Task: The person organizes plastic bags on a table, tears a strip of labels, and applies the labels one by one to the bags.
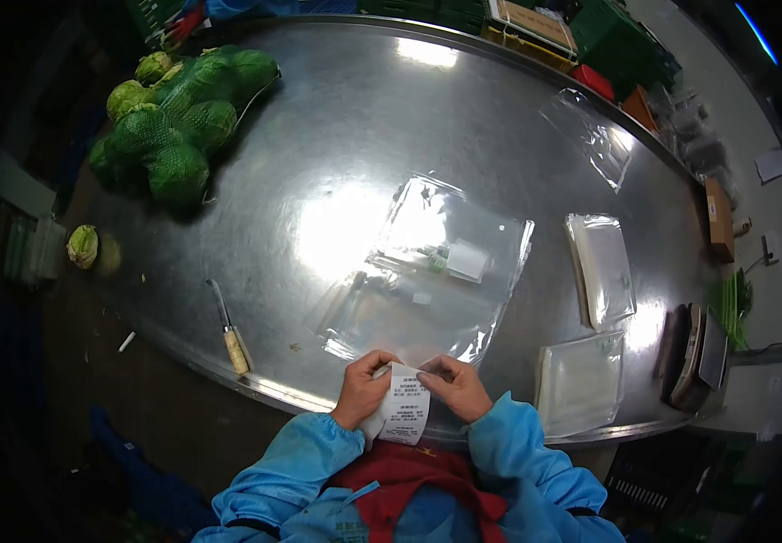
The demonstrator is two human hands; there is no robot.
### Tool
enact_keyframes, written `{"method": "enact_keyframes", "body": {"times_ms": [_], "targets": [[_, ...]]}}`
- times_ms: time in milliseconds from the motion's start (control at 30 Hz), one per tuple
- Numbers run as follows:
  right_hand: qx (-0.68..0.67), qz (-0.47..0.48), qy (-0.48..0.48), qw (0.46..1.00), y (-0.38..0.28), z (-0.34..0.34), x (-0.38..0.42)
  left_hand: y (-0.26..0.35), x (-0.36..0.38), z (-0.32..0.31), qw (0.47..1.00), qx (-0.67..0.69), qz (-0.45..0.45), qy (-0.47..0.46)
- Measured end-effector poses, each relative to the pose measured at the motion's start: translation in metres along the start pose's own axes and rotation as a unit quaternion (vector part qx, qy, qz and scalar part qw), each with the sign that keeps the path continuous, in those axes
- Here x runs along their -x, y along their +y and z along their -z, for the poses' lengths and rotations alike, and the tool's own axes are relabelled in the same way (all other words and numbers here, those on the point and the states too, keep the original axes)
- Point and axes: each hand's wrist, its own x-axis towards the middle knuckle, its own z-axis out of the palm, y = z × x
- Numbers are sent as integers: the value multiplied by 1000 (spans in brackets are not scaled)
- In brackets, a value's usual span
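Note:
My left hand is closed on a white strip of printed labels, its fingers wrapped around the strip's left edge. My right hand pinches the strip's upper right edge between thumb and finger. The strip hangs down in front of the red apron, just at the table's near edge. Directly beyond my hands lie clear plastic bags, overlapping and flat on the metal table. A small white label shows on the upper bags.
A knife with a wooden handle lies left near the edge. Cabbages in green net are heaped far left, with a loose cabbage nearer. Stacked bags lie right. Another person's gloved hand is at the far left.

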Motion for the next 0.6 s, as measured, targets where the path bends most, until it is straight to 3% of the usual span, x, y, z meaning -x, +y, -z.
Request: {"method": "enact_keyframes", "body": {"times_ms": [167, 233, 300, 367, 433, 500, 600], "targets": [[169, 69, 77, 980, -9, -7, 7, -3, -1, 9, 999, -48, -3, -18], [193, 191, 102, 957, -4, 1, 0, -1, 1, 13, 995, -89, -26, -30], [156, 125, 214, 956, -10, 14, -21, -2, 1, 21, 987, -156, -28, -11], [203, 124, 258, 936, 13, 35, -54, -6, -1, 33, 973, -227, -32, 4], [249, 120, 304, 912, 34, 44, -71, -13, -1, 43, 958, -262, -109, 25], [517, 214, 295, 774, 38, 42, -75, -8, 2, 47, 967, -237, -92, 24], [460, 200, 303, 810, 25, 35, -51, 1, 9, 47, 980, -183, -62, 38]]}}
